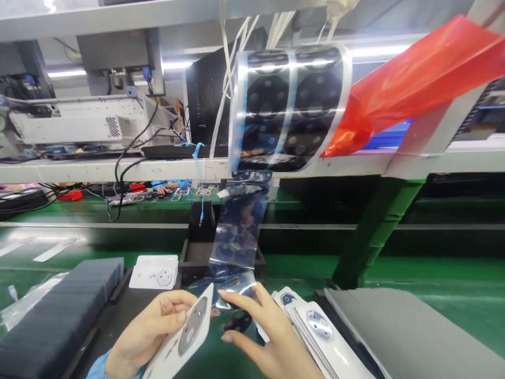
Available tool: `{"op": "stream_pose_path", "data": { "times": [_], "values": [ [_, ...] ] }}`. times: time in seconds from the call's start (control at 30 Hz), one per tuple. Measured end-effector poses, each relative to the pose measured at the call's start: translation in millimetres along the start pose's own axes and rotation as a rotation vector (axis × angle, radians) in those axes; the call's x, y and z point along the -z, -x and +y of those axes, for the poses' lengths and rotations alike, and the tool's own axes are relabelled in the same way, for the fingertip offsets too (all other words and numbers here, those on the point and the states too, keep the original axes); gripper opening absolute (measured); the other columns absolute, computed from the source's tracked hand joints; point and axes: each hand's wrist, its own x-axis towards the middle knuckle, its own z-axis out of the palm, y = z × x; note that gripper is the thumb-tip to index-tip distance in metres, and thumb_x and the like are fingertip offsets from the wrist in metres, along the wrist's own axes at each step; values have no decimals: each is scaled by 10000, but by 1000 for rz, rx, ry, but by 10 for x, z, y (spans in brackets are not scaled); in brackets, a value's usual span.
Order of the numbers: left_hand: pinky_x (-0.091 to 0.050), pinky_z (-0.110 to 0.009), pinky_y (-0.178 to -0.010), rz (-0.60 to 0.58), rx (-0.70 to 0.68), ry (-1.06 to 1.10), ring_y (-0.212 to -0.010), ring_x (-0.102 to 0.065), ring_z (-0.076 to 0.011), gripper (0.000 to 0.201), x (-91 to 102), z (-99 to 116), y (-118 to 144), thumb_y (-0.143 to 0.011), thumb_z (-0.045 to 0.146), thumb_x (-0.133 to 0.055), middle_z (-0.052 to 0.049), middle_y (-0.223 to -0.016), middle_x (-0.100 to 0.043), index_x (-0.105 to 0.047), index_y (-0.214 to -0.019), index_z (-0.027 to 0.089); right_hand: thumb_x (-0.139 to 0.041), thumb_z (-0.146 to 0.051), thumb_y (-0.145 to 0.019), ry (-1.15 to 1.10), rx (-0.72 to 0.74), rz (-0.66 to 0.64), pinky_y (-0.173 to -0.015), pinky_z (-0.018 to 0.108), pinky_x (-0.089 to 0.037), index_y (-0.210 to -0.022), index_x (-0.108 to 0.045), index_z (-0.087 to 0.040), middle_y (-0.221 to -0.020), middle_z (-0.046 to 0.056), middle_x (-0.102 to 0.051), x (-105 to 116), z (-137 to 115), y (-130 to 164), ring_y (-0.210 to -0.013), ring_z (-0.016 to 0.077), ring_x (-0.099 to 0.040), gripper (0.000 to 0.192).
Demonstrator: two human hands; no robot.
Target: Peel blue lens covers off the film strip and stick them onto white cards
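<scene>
The left hand (152,329) pinched a white card (183,337) low over the surface (434,295). The right hand (268,337), fingers spread, touched the film strip (236,237) hanging from the roll (288,105). Peeling slowly, keeping the card steady, would likely serve best.

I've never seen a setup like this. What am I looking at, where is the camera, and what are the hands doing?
The one picture comes from a camera on the person's head, looking down at a green workbench. The left hand holds a white card with a grey round patch. The right hand touches the end of a clear film strip hanging from a roll of dark discs overhead. More white cards lie to the right; dark grey stacks sit left.
</scene>
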Motion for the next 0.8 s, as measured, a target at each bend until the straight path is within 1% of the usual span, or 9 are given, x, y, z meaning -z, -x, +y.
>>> {"op": "stream_pose_path", "data": {
  "times": [0.07,0.13,0.2,0.3,0.4,0.5,0.63,0.7,0.8],
  "values": [
    [-618,-250,-763,20,14,39,-698,-761,-163,245,-49,4,-15,-709,297,-925,-68,-879,-834,-846,-922,204,-802,-174,-819,170,108,49,-1024,467,-566,-1276,-685,-412,-1443,82,-510,-15,48,1,-1294,343,-587,528],
    [-634,-282,-822,28,18,94,-781,-785,-200,254,-117,2,-37,-691,295,-937,-58,-835,-831,-850,-911,204,-779,-198,-853,332,222,152,-1104,596,-467,-1296,-664,-407,-1641,72,-246,2,72,-2,-1484,431,-332,503],
    [-642,-283,-838,48,21,137,-896,-789,-238,224,-177,-6,-54,-690,282,-938,-60,-790,-825,-852,-874,189,-731,-229,-903,458,333,235,-1138,644,-402,-1265,-678,-374,-1700,35,-110,35,74,-11,-1543,435,-157,393],
    [-649,-267,-818,99,48,154,-946,-788,-258,191,-203,-29,-55,-693,241,-934,-93,-863,-839,-851,-848,167,-649,-194,-960,586,559,325,-1153,517,-440,-1200,-712,-268,-1556,109,-469,77,57,-34,-1457,313,-414,259],
    [-657,-272,-798,184,19,151,-1009,-777,-286,176,-136,-60,-48,-704,197,-918,-108,-965,-841,-846,-862,168,-623,-125,-973,647,759,426,-1116,356,-482,-1131,-748,-189,-1096,76,-787,87,25,-61,-1119,191,-697,212],
    [-643,-387,-915,280,-45,169,-994,-779,-295,149,-29,-80,-68,-754,146,-850,-104,-988,-837,-834,-899,171,-540,-67,-995,595,800,424,-987,297,-553,-1019,-764,-180,-866,21,-811,101,-32,-84,-881,155,-750,252],
    [-475,-548,-1133,296,-66,134,-942,-784,-296,133,65,-55,-146,-761,147,-803,-68,-824,-818,-817,-890,175,-632,-132,-948,318,640,333,-715,303,-598,-894,-745,-219,-816,40,-743,218,-128,-73,-743,175,-713,153],
    [-508,-533,-1092,264,-66,53,-1015,-759,-332,145,99,-29,-196,-742,210,-830,-59,-701,-772,-809,-878,164,-681,-137,-905,178,537,272,-717,295,-595,-847,-729,-241,-922,57,-703,308,-163,-37,-820,187,-709,128],
    [-603,-391,-896,199,-39,-212,-979,-754,-305,291,193,7,-275,-713,366,-853,-66,-744,-771,-796,-918,167,-701,-67,-838,21,458,248,-812,309,-585,-831,-698,-265,-1007,41,-664,417,-193,30,-912,197,-690,198]
  ]
}}
